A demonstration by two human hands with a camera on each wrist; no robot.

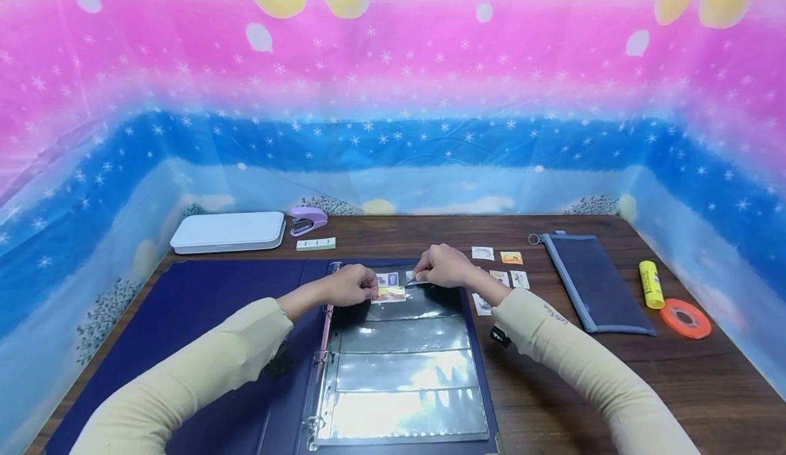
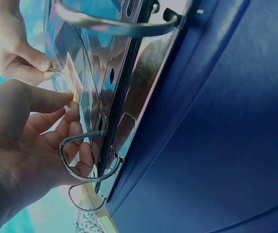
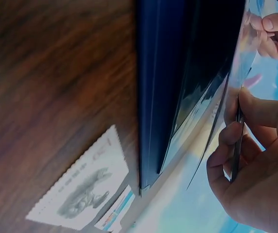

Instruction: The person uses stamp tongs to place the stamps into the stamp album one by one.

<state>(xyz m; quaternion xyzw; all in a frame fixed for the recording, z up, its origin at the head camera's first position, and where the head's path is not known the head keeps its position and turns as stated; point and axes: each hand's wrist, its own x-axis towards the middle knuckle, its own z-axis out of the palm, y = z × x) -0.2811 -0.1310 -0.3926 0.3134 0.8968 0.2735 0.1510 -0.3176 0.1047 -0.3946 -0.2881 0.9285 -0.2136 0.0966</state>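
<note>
A blue ring binder (image 1: 233, 325) lies spread on the table, with a black page of clear pockets (image 1: 402, 342) on its right side. At the page's top, my left hand (image 1: 353, 284) pinches the left edge of a yellow stamp (image 1: 389, 295) between thumb and forefinger. Just above that stamp is a purple-and-white stamp (image 1: 388, 279). My right hand (image 1: 445, 266) grips slim dark tweezers (image 3: 237, 145), their tip close to the yellow stamp's right end. Another pale stamp (image 1: 411, 276) shows beside the right fingertips, partly hidden. In the left wrist view, the left fingers (image 2: 71, 128) curl beside the metal rings (image 2: 88, 177).
Several loose stamps (image 1: 482, 253) lie right of the binder, some under the right forearm. Farther right are a mesh zip pouch (image 1: 598, 281), a yellow glue stick (image 1: 651, 284) and an orange tape roll (image 1: 686, 318). A white case (image 1: 228, 231) and a purple stapler (image 1: 308, 220) stand behind.
</note>
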